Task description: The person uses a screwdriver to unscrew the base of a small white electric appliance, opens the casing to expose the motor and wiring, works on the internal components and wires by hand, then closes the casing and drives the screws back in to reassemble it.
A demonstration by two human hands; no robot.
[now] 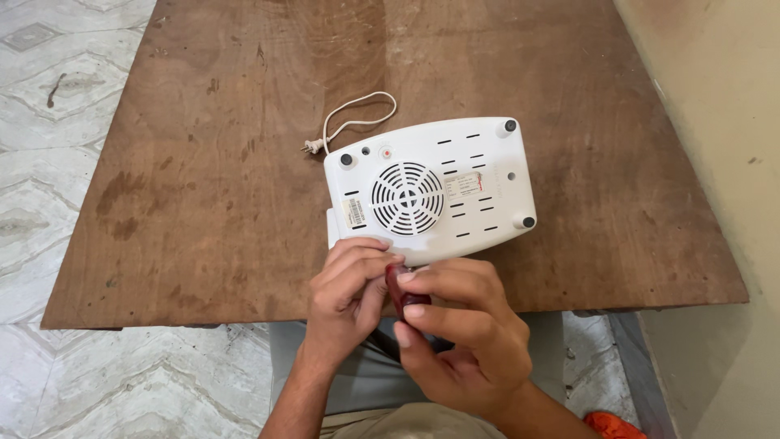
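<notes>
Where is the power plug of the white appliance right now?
In the head view, the plug lies on the wooden table, just off the upturned white appliance, at its far-left corner, at the end of a looped white cord.

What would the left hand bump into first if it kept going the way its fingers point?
Probably the white appliance. The left hand points up and away from the person, and its fingertips already sit at the appliance's near edge, beside the red tool. Depth is hard to judge.

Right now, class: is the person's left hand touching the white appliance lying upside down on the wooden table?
Cannot tell. In the head view the left hand overlaps the near edge of the white appliance, but no plain contact or gap shows.
</notes>
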